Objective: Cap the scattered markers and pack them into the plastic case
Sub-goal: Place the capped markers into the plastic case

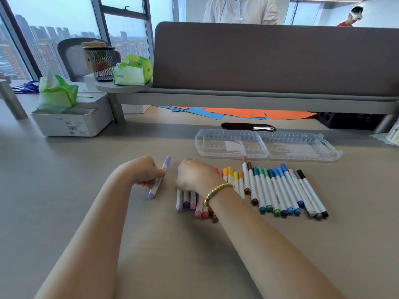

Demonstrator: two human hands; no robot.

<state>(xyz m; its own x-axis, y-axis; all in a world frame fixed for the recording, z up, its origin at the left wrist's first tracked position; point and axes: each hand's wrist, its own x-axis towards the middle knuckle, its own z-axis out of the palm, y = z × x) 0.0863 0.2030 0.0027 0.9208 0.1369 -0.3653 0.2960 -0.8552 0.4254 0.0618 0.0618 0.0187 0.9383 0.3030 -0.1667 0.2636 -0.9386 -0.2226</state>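
Note:
A row of several capped markers (278,188) lies side by side on the desk, running from purple and pink at the left to grey and black at the right. My left hand (143,171) grips a single lilac marker (158,180), held tilted just left of the row. My right hand (194,175), with a gold bead bracelet on the wrist, rests on the row's left end and hides the upper parts of the purple, pink and red markers. Whether it grasps one cannot be told. The clear plastic case (265,145) lies open and flat behind the row.
A black pen-shaped case (248,126) lies behind the plastic case. Orange and blue paper sheets (248,113) sit under a raised shelf. A white tissue box (71,119) stands at the left. A grey partition (269,57) closes the desk's far side, a person behind it.

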